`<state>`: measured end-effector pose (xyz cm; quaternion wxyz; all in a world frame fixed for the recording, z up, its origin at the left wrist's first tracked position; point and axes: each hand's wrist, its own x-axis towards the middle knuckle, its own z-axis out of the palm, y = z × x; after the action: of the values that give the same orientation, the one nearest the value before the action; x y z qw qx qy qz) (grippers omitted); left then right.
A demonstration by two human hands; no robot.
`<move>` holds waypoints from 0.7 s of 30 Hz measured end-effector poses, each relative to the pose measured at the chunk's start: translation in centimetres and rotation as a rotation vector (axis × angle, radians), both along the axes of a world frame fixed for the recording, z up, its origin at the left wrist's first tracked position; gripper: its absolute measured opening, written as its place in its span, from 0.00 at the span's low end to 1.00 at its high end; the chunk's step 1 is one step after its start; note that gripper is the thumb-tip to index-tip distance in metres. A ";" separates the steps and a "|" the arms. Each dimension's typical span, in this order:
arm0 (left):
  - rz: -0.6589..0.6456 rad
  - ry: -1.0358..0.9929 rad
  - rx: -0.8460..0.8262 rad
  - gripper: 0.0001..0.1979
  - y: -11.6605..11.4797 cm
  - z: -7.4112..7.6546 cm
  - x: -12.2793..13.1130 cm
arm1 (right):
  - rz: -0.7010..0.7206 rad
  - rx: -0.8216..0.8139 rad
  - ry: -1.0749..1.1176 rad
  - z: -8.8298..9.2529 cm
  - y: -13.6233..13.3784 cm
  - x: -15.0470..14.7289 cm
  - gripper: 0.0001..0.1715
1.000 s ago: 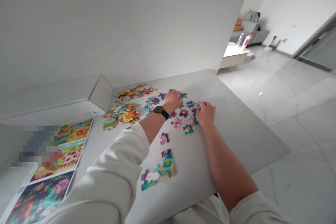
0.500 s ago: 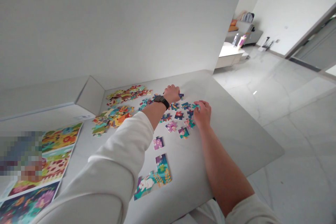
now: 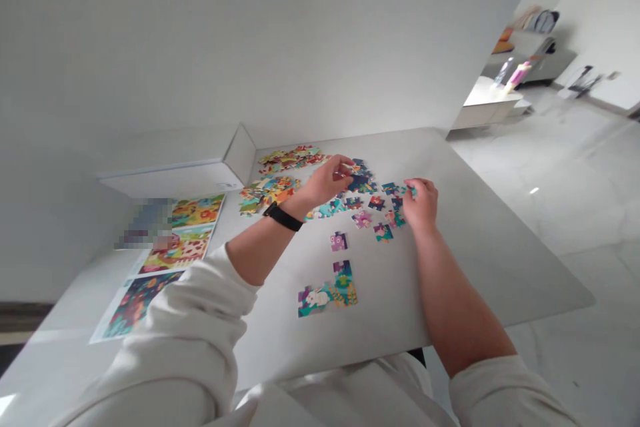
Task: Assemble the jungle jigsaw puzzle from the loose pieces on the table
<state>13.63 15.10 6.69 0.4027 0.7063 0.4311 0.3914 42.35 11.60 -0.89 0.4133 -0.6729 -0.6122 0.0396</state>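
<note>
Brightly printed puzzle pieces (image 3: 363, 183), some apparently navy.

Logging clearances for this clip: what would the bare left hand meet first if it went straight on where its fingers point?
Probably the dark-blue, knobbed jigsaw pieces just beyond the left hand; its height above the pale grey table is unclear, so it might pass over them.
</note>
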 end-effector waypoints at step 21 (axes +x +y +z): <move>0.195 -0.422 -0.142 0.27 -11.1 -7.4 -6.4 | 0.886 -0.494 0.310 3.6 -4.9 -13.9 0.23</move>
<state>7.28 3.97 -0.69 0.4930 0.5338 0.4298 0.5360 28.50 6.66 2.70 0.2716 -0.4136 -0.7419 0.4524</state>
